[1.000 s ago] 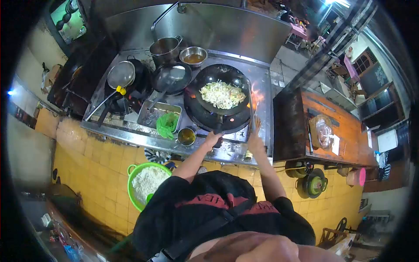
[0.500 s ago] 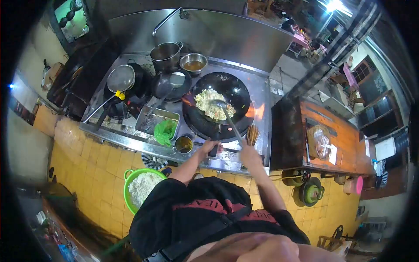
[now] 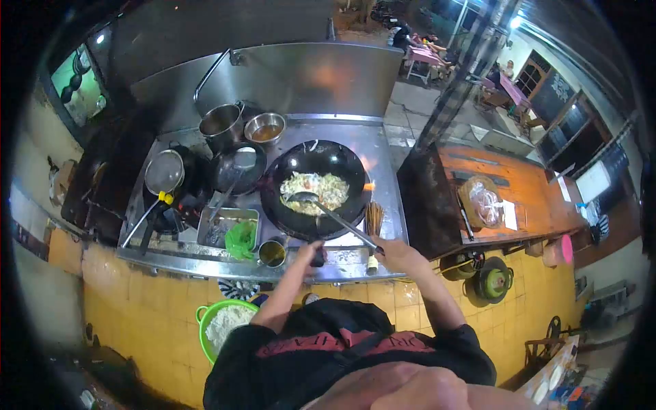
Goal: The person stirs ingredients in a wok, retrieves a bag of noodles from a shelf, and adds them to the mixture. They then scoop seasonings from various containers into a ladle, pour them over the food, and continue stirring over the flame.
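A black wok point(image 3: 316, 186) sits on the steel stove point(image 3: 383, 171), holding pale noodles with vegetables point(image 3: 311, 191). My left hand point(image 3: 309, 255) is closed around the wok's handle at its near edge. My right hand point(image 3: 395, 253) grips the long handle of a metal ladle point(image 3: 328, 215), whose bowl rests in the food at the wok's near left. A small flame point(image 3: 369, 186) shows at the wok's right side.
Left of the wok are a dark pan point(image 3: 236, 171), a lidded pan point(image 3: 165, 174), a pot point(image 3: 222, 126), a sauce bowl point(image 3: 265, 128), a steel tray with a green bag point(image 3: 240, 239) and a cup point(image 3: 272, 253). A green rice basin point(image 3: 222, 324) is below. A wooden table point(image 3: 519, 198) stands right.
The wok has settled lower on the burner and the flames have shrunk. My right hand took the ladle and drew it toward the wok's near left; the view shifted up and right.
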### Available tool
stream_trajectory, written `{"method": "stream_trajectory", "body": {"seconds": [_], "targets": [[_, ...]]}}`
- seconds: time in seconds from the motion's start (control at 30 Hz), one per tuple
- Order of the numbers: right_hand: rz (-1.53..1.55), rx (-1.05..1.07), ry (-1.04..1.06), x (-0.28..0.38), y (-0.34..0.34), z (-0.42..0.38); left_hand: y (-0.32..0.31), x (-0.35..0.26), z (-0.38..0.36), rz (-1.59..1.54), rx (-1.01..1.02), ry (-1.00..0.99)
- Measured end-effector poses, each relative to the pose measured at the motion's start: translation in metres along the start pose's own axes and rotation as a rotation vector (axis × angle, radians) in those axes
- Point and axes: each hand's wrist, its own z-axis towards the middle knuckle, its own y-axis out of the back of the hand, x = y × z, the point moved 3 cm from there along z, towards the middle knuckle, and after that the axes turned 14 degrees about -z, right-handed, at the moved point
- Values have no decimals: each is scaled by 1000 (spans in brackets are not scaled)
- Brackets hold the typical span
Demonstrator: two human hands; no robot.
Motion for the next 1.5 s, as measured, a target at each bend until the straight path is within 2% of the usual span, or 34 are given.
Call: {"method": "stream_trajectory", "body": {"seconds": [0.03, 0.07, 0.1, 0.13, 0.17, 0.23, 0.3, 0.33, 0.37, 0.43, 0.5, 0.57, 0.6, 0.63, 0.7, 0.73, 0.8, 0.83, 0.9, 0.97, 1.03, 1.1, 1.13, 1.23, 1.27, 1.3, 1.37, 1.4, 1.47, 1.5], "targets": [[-58, 3, -83, 1, -2, -1, -15, 6, -22, 184, -146, 8], [-75, -88, -54, -2, -13, -1, -49, 14, -58, 47, -177, -25], [-67, -99, -54, -1, -16, -1, -70, 21, -86, -102, -58, 57], [-1, -61, -72, -1, -20, -1, -99, 14, -118, -153, -41, 179], [71, -22, -88, 1, -26, 2, -100, 14, -118, -77, -33, 217], [7, -58, -32, -9, -41, 1, -93, -15, -101, 27, 3, 142], [-287, -250, -34, -18, -63, 5, -42, -25, -46, 18, 71, -40], [-410, -268, -33, -19, -72, 4, -33, -20, -46, 20, 38, -50], [-399, -269, -34, -19, -80, 3, -30, -21, -48, 29, 10, -65], [-390, -226, -162, -31, -74, 18, -61, -1, -93, -23, 34, -34], [-298, -277, -212, -26, -31, 8, -71, 14, -115, 51, 27, 143], [-96, -286, -264, -14, 10, -18, -48, 23, -85, -27, -74, 83], [-25, -390, -249, -22, 2, -20, -43, 14, -74, 21, -18, 86], [-2, -391, -264, -20, -8, -16, -23, 15, -51, 43, -26, 99], [64, -486, -292, -18, -19, -3, 7, 14, 1, 13, 153, -25], [116, -542, -251, -14, -26, 10, 6, 9, 8, 37, 154, -12], [46, -351, -344, -13, -58, 55, 2, -2, 17, 4, 61, -39], [-11, -354, -287, -21, -91, 84, 0, 0, 15, 16, 62, -28], [-3, -183, -290, -33, -128, 123, -5, 0, 14, 76, -8, -160], [-44, -247, -261, -39, -110, 122, 2, -1, 21, 128, -35, -196], [-86, -296, -227, -44, -93, 115, 0, 1, 20, 101, -17, -143], [67, -329, -249, -55, -82, 100, 2, 1, 19, 116, -45, -149], [168, -444, -281, -51, -81, 81, -4, 0, 13, 127, -84, -159], [360, -364, -301, -43, -152, 114, -6, 2, 8, 133, -143, -174], [248, -479, -160, -36, -152, 123, -4, 3, 13, 128, -157, -179], [245, -468, -162, -42, -141, 130, 0, 3, 18, 121, -161, -172], [336, -402, 5, -63, -107, 142, 10, 7, 23, 99, -110, -131], [334, -399, 7, -69, -96, 131, 10, 8, 23, 81, -124, -142], [148, -325, 73, -81, -59, 103, 7, 5, 26, 120, -148, -147], [99, -254, 36, -75, -26, 71, 10, 5, 25, 149, -183, -138]]}}
